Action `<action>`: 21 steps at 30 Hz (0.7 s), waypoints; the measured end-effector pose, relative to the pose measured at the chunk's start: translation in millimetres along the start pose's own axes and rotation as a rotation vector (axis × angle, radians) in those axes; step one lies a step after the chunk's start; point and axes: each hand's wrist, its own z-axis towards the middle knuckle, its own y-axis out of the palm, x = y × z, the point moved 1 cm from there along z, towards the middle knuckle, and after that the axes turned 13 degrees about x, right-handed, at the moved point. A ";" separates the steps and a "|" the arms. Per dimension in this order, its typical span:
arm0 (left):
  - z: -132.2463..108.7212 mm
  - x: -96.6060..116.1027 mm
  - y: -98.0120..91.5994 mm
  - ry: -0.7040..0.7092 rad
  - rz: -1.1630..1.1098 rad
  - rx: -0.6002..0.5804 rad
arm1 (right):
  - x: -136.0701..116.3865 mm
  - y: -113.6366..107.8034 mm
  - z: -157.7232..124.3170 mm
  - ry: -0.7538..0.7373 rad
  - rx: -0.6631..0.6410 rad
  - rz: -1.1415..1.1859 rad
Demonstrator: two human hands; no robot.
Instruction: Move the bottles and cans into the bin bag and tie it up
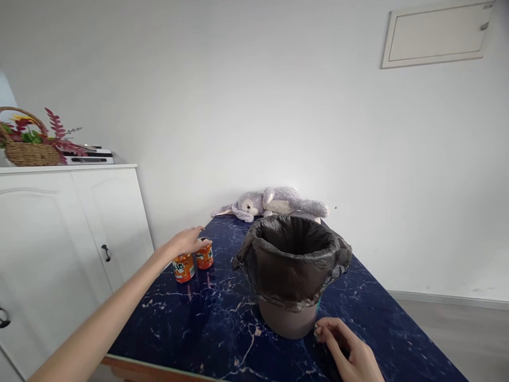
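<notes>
My left hand (187, 242) reaches over two orange cans with printed lettering, its thumb and fingers apart. The thumb overlaps the upper part of the farther can (205, 258); whether it presses on it I cannot tell. Under the wrist stands the nearer can (184, 269), its top partly covered. A waste bin (288, 321) lined with a black plastic bag (294, 273) stands upright to the right of the cans. By the bin's lower right side, my right hand (350, 350) is closed in a pinch. Something small shows at its fingertips, too unclear to name.
A lilac plush rabbit (278, 202) lies at the far end of the blue marbled table (222, 339), against the wall. On the left, a white cabinet (59, 228) bears a wicker basket (32, 153) of artificial flowers.
</notes>
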 end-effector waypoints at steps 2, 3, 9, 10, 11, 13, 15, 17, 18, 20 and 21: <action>0.0 -5.4 8.7 -0.016 0.019 -0.024 | 0.0 -0.2 0.4 0.006 -0.012 -0.002; 0.1 -6.7 12.5 -0.018 0.024 -0.030 | -0.3 -0.1 0.5 0.008 -0.019 -0.002; 2.3 -3.4 22.5 0.002 0.023 0.031 | -1.2 1.0 0.7 0.009 -0.009 -0.001; 2.9 -1.5 21.7 0.005 0.017 0.053 | -0.8 1.1 0.7 0.007 -0.005 -0.002; 3.8 0.5 20.5 0.009 0.010 0.073 | -0.2 1.0 0.6 0.005 -0.005 -0.004; 6.5 4.6 17.8 0.013 -0.003 0.108 | 1.1 0.7 0.0 0.003 -0.006 -0.007; 10.8 9.0 16.5 0.012 -0.018 0.129 | 2.2 0.1 -1.2 0.010 -0.010 -0.012; 16.3 15.7 18.8 0.020 -0.055 0.130 | 2.5 -0.7 -2.7 0.017 -0.007 -0.020; 19.3 21.0 21.7 0.032 -0.086 0.123 | 2.4 -1.0 -3.3 0.017 -0.004 -0.023; 25.6 36.8 31.0 0.065 -0.167 0.117 | 1.8 -1.2 -3.9 0.011 -0.002 -0.023; 28.8 47.5 37.2 0.081 -0.210 0.127 | 1.7 -1.0 -3.8 0.006 -0.002 -0.020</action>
